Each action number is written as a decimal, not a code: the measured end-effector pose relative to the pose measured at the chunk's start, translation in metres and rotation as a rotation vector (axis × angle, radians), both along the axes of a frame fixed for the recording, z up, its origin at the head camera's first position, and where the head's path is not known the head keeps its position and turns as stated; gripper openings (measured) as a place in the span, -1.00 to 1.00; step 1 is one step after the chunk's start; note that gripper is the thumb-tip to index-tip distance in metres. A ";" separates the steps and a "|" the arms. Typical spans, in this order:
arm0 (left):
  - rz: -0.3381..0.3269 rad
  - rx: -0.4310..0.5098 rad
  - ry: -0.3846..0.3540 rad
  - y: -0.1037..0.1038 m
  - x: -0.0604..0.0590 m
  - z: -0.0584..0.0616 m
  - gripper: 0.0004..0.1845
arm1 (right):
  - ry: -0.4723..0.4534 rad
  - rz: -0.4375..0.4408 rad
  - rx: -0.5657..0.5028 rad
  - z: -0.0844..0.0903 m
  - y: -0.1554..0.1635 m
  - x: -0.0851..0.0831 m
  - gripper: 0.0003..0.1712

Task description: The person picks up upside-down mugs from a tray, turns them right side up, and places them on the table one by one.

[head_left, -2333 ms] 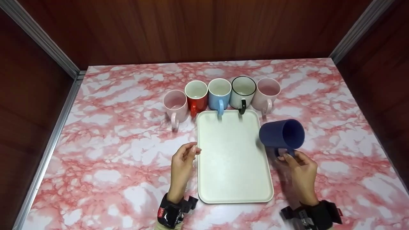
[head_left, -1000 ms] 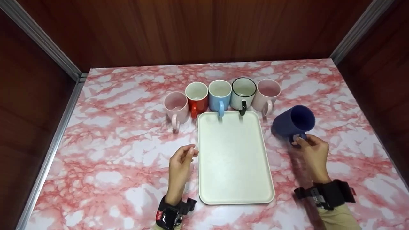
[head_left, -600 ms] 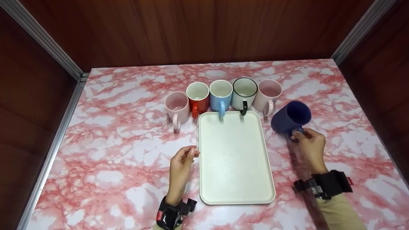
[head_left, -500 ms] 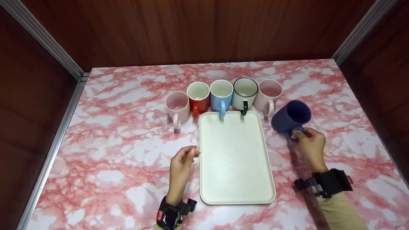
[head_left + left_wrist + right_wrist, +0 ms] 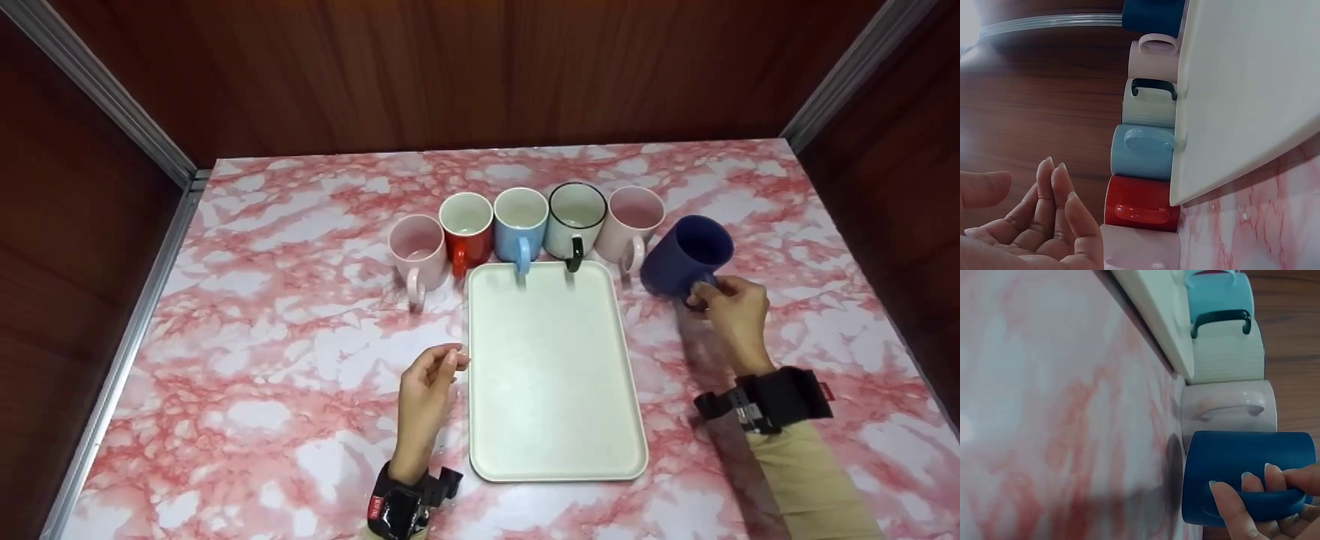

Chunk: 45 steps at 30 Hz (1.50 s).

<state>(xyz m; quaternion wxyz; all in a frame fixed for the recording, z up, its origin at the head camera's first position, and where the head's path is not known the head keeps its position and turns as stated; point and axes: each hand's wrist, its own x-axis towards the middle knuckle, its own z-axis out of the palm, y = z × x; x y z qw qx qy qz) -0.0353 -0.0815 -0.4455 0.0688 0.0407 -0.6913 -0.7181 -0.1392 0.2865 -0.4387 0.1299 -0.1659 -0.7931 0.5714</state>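
Observation:
My right hand (image 5: pixel 738 319) grips a dark blue mug (image 5: pixel 670 264) by its handle, at the right end of a row of mugs. In the right wrist view, fingers (image 5: pixel 1230 509) curl round the handle, close beside a pale pink mug (image 5: pixel 1230 405). A shadow falls on the table by the blue mug's base; whether the base touches the table I cannot tell. At the left edge of a cream tray (image 5: pixel 555 375), my left hand (image 5: pixel 424 390) rests with loosely bent fingers and holds nothing.
Left to right behind the tray stand a pink mug (image 5: pixel 421 262), a red mug (image 5: pixel 471 247), a light blue mug (image 5: pixel 517 238), a white mug with a black handle (image 5: pixel 566 236) and another pink mug (image 5: pixel 616 238). Dark wood panels (image 5: pixel 480 75) enclose the marbled table (image 5: pixel 300 330).
My right hand has carried the blue mug from the tray's right edge, away and rightward, beside the right pink mug. The mug has turned from lying sideways to nearly upright. My left hand has barely moved.

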 end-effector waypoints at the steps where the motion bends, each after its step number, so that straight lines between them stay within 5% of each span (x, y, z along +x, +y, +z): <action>1: 0.003 -0.001 0.002 -0.001 0.000 0.000 -0.75 | -0.008 0.004 -0.022 0.002 0.000 -0.002 -0.87; 8: 0.020 -0.005 0.005 -0.005 0.001 0.000 -0.76 | -0.069 0.013 -0.091 0.005 0.002 -0.017 -0.81; 18: 0.029 -0.015 -0.027 -0.004 0.004 0.000 -0.78 | -0.110 0.006 0.123 0.004 0.006 -0.028 -0.76; 26: -0.134 -0.086 -0.024 0.027 0.014 -0.005 -0.81 | -0.109 0.008 0.039 0.001 0.007 -0.038 -0.84; 36: -0.295 -0.221 0.035 0.051 0.028 0.026 -0.86 | -0.130 0.014 0.038 0.004 0.010 -0.050 -0.85; 45: -0.470 -0.310 0.063 0.061 0.027 -0.013 -0.81 | -0.142 0.043 -0.005 0.008 0.014 -0.057 -0.75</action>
